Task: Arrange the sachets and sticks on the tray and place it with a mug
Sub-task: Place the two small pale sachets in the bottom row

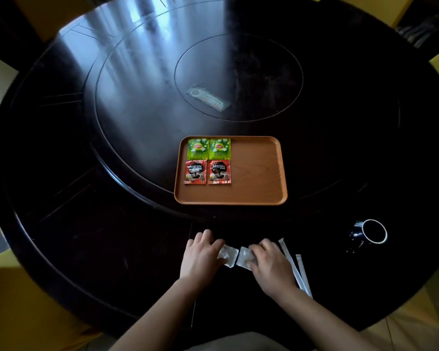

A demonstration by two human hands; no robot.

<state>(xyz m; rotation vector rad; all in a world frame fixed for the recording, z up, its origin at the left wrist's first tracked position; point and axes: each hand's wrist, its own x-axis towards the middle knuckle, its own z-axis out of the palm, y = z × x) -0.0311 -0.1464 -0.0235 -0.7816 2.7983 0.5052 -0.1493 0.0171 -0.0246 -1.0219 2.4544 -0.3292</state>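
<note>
A brown wooden tray (259, 173) lies on the dark round table. Its left half holds two green tea sachets (208, 148) in a row, with two red coffee sachets (207, 172) below them. Near the table's front edge lie two small white sachets side by side. My left hand (200, 257) rests its fingers on the left white sachet (227, 254). My right hand (270, 262) covers part of the right white sachet (245, 258). Two long white sticks (295, 268) lie just right of my right hand. A dark mug (370, 233) with a white rim stands at the right.
A raised round turntable (137, 97) fills the table's middle, and the tray's far part sits on it. A remote control (208, 98) lies at the turntable's centre. The table's front edge (86, 307) curves close to my forearms.
</note>
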